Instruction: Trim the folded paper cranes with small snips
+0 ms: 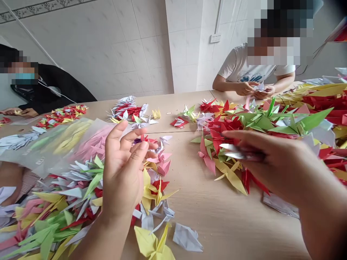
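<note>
My left hand (123,164) is raised above the left pile of folded paper cranes, its fingers curled but apart, with nothing visible in them. My right hand (273,159) is shut on a small metal tool (234,152) with two pointed tips, which looks like tweezers; motion blurs it. That tool points left, over a heap of red, green and yellow paper cranes (230,177). Just beyond my left fingers lie pink paper cranes (162,162). A yellow paper crane (154,242) and a grey folded paper piece (187,237) rest on the table near me.
Multicoloured cranes (54,220) cover the table's left side, beside plastic bags of sorted cranes (89,139). More cranes (127,110) lie at the far edge. Two people sit across the table (189,202); the one at right holds a pale folded paper (260,86).
</note>
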Tool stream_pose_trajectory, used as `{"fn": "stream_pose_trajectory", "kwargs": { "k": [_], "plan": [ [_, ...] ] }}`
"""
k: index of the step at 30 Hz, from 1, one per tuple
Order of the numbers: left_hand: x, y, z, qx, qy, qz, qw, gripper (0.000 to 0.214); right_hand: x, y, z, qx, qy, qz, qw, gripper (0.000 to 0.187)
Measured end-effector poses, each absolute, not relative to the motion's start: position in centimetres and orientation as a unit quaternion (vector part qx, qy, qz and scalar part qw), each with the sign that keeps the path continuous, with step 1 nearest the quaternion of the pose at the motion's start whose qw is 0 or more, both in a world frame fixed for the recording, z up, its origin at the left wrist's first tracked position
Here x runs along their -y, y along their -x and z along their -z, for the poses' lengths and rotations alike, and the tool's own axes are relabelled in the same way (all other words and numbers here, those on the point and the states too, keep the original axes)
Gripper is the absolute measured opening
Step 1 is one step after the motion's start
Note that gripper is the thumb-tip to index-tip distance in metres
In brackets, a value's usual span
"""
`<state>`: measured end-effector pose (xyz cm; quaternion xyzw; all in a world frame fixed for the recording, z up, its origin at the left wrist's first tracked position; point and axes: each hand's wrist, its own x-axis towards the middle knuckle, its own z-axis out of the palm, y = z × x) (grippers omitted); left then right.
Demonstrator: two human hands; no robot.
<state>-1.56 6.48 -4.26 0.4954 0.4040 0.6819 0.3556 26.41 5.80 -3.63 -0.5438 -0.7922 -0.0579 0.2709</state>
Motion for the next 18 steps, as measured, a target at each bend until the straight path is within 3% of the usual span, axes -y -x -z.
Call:
{"fn": "stream_pose_trajectory", "kwargs": {
  "k": [8,13,18],
  "plan": [
    [-8.5,2.8,6.9,-0.535,-0.697,-0.406,0.252,0.034,-6.1,-22.1,7.0,0.902,0.424,-0.073,0.022,0.026],
    [-8.6,2.7,7.9,-0.557,-0.778,-0.209,0.204,0.032,-6.1,-21.3,7.4,0.899,0.428,-0.088,-0.018,0.023],
    [-8.5,3.0,8.0,-0.573,-0.799,-0.095,0.156,0.033,-6.2,-21.3,7.1,0.898,0.429,-0.094,-0.024,0.022]
  ]
}}
